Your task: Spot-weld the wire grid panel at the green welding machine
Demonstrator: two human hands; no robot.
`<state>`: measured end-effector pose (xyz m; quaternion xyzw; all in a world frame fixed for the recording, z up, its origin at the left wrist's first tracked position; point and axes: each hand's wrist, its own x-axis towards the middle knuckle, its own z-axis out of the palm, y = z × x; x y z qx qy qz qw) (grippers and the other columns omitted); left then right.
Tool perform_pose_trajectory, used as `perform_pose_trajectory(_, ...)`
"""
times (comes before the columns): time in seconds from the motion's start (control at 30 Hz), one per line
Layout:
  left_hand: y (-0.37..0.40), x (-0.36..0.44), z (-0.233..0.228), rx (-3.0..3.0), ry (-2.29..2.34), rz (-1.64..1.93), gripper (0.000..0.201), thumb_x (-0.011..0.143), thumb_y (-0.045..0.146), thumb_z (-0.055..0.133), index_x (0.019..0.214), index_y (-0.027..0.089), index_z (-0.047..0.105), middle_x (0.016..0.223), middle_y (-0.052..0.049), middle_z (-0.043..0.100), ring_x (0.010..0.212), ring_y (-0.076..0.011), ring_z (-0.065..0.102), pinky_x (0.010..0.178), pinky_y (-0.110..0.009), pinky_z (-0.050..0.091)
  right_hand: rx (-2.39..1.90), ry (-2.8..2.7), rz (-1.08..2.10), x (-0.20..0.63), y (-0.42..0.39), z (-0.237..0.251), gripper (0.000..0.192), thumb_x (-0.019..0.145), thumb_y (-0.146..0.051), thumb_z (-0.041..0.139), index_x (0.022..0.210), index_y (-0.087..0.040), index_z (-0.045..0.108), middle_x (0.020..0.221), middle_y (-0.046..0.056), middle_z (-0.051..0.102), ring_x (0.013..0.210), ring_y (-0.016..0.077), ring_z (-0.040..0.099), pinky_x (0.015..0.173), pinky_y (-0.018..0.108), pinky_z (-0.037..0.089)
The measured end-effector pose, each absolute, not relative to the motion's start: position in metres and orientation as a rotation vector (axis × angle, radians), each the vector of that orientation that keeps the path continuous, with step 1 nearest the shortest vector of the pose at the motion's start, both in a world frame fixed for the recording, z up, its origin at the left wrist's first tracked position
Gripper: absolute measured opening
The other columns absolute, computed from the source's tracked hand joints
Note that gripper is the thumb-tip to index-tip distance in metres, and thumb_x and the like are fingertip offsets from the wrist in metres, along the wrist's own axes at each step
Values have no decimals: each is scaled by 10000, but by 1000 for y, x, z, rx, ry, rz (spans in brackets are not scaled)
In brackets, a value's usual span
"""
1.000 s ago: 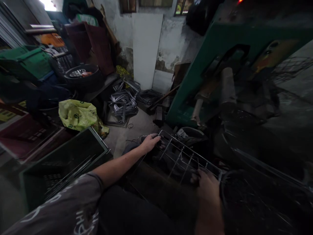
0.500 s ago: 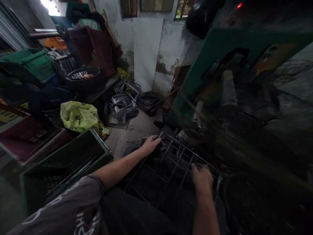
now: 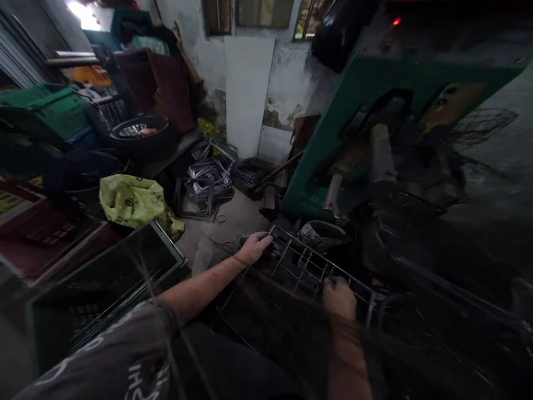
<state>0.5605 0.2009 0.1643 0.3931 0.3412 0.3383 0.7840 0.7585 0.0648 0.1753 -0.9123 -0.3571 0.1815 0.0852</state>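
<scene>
Wire rack front and centre, held tilted over the person's dark-clothed lap, its long top bar slanting down towards the right! Left hand has the upper left corner, thumb along the wire, fingers tucked beneath, a firm pinch. Right hand sits at the crosswires just inside that top bar, fingers curled in; the tips are in shadow, so I cannot tell whether they pinch a wire.

Just beyond the bar, a bucket with something pale and crumpled at its rim. Behind it looms the leaning green machine, two stubby cylinders poking out, red light glowing up top!

Over to the left, a dark crate lies near the forearm with thin rods along it, a yellow-green bag slumped just past its far end. Further out, a tangle of wire frames heaps on the floor, and at the back a white panel leans on the stained wall.
</scene>
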Motion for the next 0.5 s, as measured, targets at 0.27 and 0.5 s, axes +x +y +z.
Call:
perform_pose_trajectory(0.27,197,555,169,846,735,750,494,662,520,753,904,124,583,690,-23,662,596,-171,659,561,-267,542,-2691,-962,514,746,61,182,382,930,-262,341,1150,-54,574,983,172,656,887,261,622,743,308,435)
perform_pose_trajectory(0.5,190,533,201,851,649,763,641,719,574,717,1157,152,515,870,-83,707,623,-201,682,507,-299,563,-2548,-886,330,732,57,209,376,905,-353,323,1099,-118,543,901,142,642,740,242,591,647,304,420)
